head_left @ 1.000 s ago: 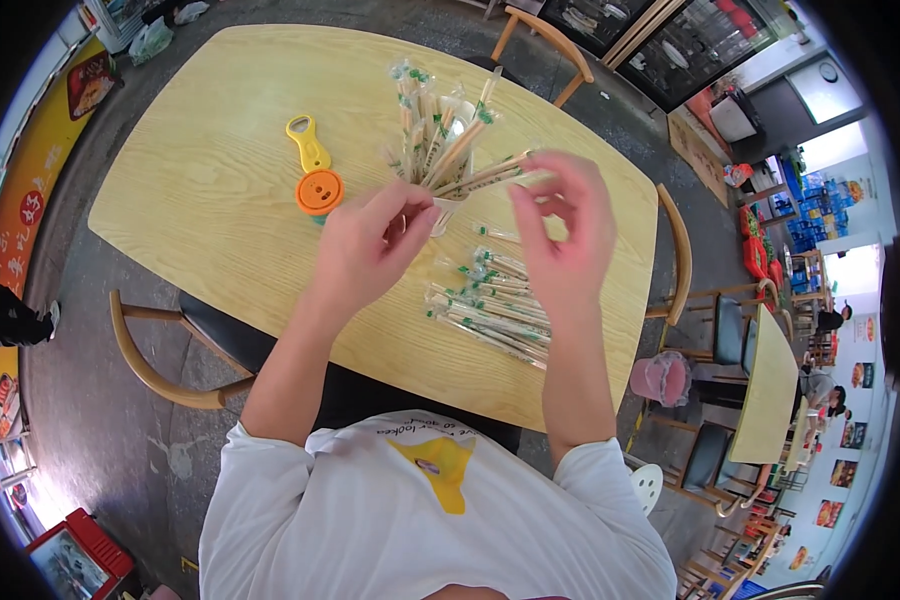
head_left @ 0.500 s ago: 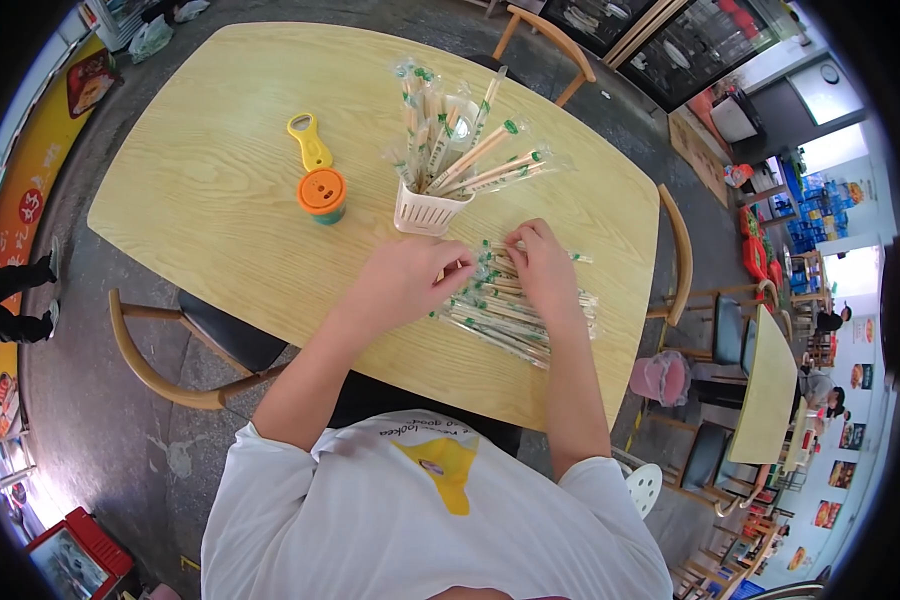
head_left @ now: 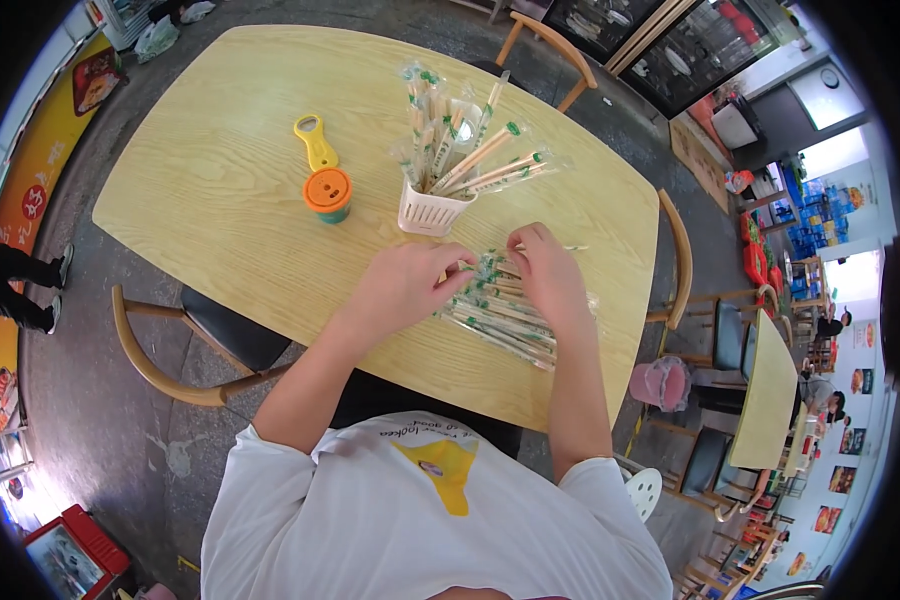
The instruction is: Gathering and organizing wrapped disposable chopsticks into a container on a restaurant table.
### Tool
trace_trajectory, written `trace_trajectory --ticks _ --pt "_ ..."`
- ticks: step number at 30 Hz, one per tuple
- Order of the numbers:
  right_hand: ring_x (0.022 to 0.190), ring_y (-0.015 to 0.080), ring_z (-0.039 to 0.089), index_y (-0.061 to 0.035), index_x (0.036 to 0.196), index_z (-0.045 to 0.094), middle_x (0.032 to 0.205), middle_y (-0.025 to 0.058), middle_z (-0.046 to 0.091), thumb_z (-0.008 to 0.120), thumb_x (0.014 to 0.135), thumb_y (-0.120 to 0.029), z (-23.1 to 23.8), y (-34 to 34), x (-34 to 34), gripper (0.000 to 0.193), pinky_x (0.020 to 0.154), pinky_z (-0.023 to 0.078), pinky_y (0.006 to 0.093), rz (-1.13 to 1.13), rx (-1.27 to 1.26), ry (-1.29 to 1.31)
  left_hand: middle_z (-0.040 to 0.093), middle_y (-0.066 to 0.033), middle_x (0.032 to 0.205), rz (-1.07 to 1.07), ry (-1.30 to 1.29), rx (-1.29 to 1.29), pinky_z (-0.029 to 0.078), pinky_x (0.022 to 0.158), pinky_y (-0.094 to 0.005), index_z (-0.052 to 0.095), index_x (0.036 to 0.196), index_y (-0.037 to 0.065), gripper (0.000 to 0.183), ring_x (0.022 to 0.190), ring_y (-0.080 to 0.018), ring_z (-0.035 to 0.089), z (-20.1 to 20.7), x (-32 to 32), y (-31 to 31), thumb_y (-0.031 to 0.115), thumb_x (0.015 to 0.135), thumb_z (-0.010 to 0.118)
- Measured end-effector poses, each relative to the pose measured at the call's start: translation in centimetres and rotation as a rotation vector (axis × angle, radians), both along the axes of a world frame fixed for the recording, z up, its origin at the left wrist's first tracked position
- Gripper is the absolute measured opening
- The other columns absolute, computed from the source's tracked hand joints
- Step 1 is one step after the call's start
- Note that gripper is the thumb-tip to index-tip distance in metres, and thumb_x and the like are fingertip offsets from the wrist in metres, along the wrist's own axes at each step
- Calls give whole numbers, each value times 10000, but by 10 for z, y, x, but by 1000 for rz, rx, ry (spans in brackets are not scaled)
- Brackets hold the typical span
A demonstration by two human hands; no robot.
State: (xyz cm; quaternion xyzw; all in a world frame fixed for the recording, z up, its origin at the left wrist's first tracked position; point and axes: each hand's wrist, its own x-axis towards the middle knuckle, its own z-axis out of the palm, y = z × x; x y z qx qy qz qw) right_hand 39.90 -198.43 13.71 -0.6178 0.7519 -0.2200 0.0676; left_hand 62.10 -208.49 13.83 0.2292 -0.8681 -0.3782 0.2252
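Several plastic-wrapped pairs of chopsticks (head_left: 500, 330) with green print lie side by side on the table in front of me. My left hand (head_left: 405, 285) is closed in a pinch at their left ends; what is between its fingertips is too small to make out. My right hand (head_left: 548, 272) reaches over the upper part of the row, its thumb and fingers pinched on one wrapped pair, whose end sticks out to the right behind the hand. Just beyond stands a white slotted holder (head_left: 430, 212) full of upright and leaning wrapped chopsticks (head_left: 480, 160).
An orange-lidded green tub (head_left: 328, 195) and a yellow bottle opener (head_left: 316, 142) are on the wooden table (head_left: 220, 130), left of the holder. Wooden chairs (head_left: 195, 385) stand around it. A pink bin (head_left: 660, 383) is on the floor to the right. Someone's legs (head_left: 20, 285) show at far left.
The wrapped pair at my right hand has shifted, its right end now slightly higher. Both hands stay nearly in place. The view has shifted slightly, and the legs at far left have moved.
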Motion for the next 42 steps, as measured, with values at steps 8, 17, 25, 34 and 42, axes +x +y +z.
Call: trace_trajectory --ticks 8,17,25,34,42 --pt "905 224 719 -4 1036 607 1069 134 704 666 939 92 115 19 51 149 747 577 313 287 -497 -607 721 -70 887 89 286 -29 523 589 -304 729 1217 89 325 661 -183 673 61 -2 13 61 898 785" --pt "919 215 742 11 1246 612 1077 152 724 649 973 97 134 -32 65 289 768 600 288 426 -777 -634 748 -59 918 284 303 -445 546 604 -361 736 1041 108 106 733 -254 722 88 0 -28 171 955 731" --pt "879 285 729 -103 1309 615 1078 116 723 664 990 -62 72 -79 57 325 747 585 381 260 -489 -72 724 -62 868 355 258 -159 500 567 -315 696 1135 55 186 625 -189 654 67 10 -19 95 956 725" --pt "805 277 709 -90 1201 702 1094 85 715 715 936 -19 95 -29 62 274 621 544 372 160 -626 -232 733 -58 870 156 168 -35 516 593 -334 700 1037 93 84 655 -214 675 44 30 -10 119 959 717" --pt "894 322 699 -71 1127 719 1141 77 679 719 931 -87 15 18 1 197 755 558 419 -27 -11 -36 732 -64 956 -36 -14 -114 561 739 -386 744 1060 107 141 876 -269 711 7 8 -1 196 954 716"
